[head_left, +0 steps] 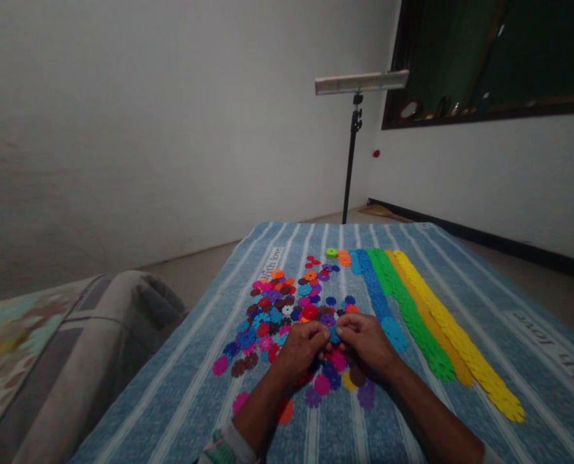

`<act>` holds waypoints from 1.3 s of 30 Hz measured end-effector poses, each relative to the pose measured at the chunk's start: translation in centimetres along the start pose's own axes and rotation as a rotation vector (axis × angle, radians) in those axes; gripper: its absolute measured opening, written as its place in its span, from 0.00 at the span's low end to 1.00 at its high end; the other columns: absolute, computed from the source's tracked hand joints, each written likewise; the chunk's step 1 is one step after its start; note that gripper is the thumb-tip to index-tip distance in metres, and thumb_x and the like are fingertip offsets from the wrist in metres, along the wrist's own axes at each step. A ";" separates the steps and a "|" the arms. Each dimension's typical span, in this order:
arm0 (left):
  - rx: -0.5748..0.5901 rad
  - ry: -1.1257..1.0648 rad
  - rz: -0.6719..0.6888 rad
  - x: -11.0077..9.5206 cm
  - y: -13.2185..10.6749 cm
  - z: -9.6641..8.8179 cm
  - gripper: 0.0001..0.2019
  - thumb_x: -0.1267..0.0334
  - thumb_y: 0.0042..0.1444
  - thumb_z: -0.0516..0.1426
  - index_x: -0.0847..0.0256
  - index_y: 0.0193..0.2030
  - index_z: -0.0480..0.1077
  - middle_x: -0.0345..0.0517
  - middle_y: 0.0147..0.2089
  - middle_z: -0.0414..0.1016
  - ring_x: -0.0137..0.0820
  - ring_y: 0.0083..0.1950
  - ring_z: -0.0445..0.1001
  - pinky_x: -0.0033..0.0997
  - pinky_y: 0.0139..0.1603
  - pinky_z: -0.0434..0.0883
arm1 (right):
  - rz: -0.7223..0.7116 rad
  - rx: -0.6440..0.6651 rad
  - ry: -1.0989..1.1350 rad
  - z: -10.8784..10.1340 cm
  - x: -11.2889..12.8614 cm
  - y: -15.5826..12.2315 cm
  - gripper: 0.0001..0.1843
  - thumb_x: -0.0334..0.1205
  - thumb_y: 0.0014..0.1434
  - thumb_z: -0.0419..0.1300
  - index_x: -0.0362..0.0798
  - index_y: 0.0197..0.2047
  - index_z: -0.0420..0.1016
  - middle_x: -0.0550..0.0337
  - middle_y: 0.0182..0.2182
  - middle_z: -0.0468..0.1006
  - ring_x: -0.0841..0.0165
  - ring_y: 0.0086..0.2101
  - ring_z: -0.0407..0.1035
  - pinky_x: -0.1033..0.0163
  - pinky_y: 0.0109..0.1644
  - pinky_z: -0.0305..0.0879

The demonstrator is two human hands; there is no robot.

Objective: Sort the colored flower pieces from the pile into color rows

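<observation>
My left hand (pixel 302 348) and my right hand (pixel 368 340) meet over a loose pile of colourful notched plastic discs. Between their fingertips sits a small blue notched disc (pixel 334 334), pinched from both sides and partly covered by the fingers. Around and beneath the hands lie mixed discs, such as a pink disc (pixel 322 385), a purple disc (pixel 366 394) and a red disc (pixel 309 312). To the right, overlapping discs form long rows by colour: a blue row (pixel 375 293), a green row (pixel 413 322), an orange-yellow row (pixel 435 322) and a yellow row (pixel 461 338).
A blue striped cloth (pixel 180 399) covers the table. Lime discs (pixel 332 252) and orange discs (pixel 345 258) lie at the rows' far end. A black stand (pixel 349 161) rises behind the table, and a fabric-covered seat or bed (pixel 98 348) is at left.
</observation>
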State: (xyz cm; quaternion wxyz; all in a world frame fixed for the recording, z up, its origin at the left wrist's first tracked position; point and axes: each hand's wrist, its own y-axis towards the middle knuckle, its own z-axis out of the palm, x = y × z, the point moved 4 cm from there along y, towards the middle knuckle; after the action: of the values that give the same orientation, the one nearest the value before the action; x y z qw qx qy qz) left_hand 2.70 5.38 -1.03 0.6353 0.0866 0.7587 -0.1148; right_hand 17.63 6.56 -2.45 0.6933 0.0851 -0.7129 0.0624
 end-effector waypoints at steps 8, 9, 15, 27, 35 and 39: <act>-0.157 0.231 0.163 -0.2 -0.3 -0.9 0.15 0.56 0.57 0.51 0.60 0.24 0.67 0.39 0.23 0.64 0.27 0.26 0.62 0.28 0.30 0.60 | -0.182 -0.130 -0.725 -5.7 2.4 6.7 0.10 0.39 0.53 0.57 0.46 0.26 0.78 0.61 0.22 0.78 0.70 0.26 0.71 0.67 0.31 0.63; -0.174 0.281 0.182 -0.3 -0.3 -1.0 0.15 0.56 0.57 0.51 0.60 0.23 0.66 0.39 0.23 0.64 0.27 0.26 0.62 0.28 0.30 0.59 | -0.173 -0.164 -0.801 -6.8 2.7 8.0 0.10 0.38 0.54 0.58 0.46 0.27 0.79 0.60 0.23 0.79 0.69 0.28 0.72 0.66 0.32 0.63; -0.218 0.525 0.247 0.0 -0.4 -1.1 0.16 0.57 0.59 0.48 0.58 0.22 0.63 0.41 0.23 0.65 0.29 0.27 0.63 0.31 0.32 0.57 | -0.090 -0.259 -1.072 -10.9 3.0 13.9 0.10 0.33 0.53 0.58 0.48 0.30 0.83 0.54 0.32 0.82 0.64 0.36 0.73 0.65 0.37 0.60; -0.206 0.639 0.274 0.5 -0.4 -1.2 0.16 0.59 0.63 0.48 0.57 0.26 0.68 0.43 0.25 0.71 0.31 0.28 0.68 0.31 0.33 0.60 | -0.007 -0.141 -1.323 -10.7 1.6 16.8 0.11 0.34 0.56 0.58 0.50 0.35 0.84 0.54 0.38 0.83 0.63 0.41 0.75 0.65 0.37 0.61; -0.232 0.667 0.306 0.2 -0.7 -1.4 0.17 0.60 0.63 0.48 0.57 0.25 0.69 0.43 0.25 0.72 0.30 0.27 0.69 0.30 0.32 0.61 | -0.015 -0.179 -1.361 -11.2 2.3 16.3 0.15 0.37 0.62 0.54 0.50 0.40 0.83 0.50 0.42 0.83 0.60 0.44 0.74 0.63 0.42 0.63; -0.292 0.678 0.343 0.0 -0.6 -1.9 0.16 0.60 0.62 0.49 0.58 0.28 0.73 0.44 0.27 0.76 0.30 0.29 0.73 0.29 0.33 0.66 | -0.008 -0.253 -1.340 -12.1 2.8 15.7 0.17 0.38 0.63 0.52 0.49 0.44 0.83 0.50 0.45 0.82 0.59 0.45 0.75 0.63 0.43 0.64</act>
State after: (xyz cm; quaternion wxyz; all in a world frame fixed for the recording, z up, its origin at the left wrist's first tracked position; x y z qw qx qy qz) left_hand 0.74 5.36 -0.69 0.3646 0.1538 0.9081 0.1370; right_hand 26.16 24.35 1.19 0.1071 0.0265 -0.9898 -0.0902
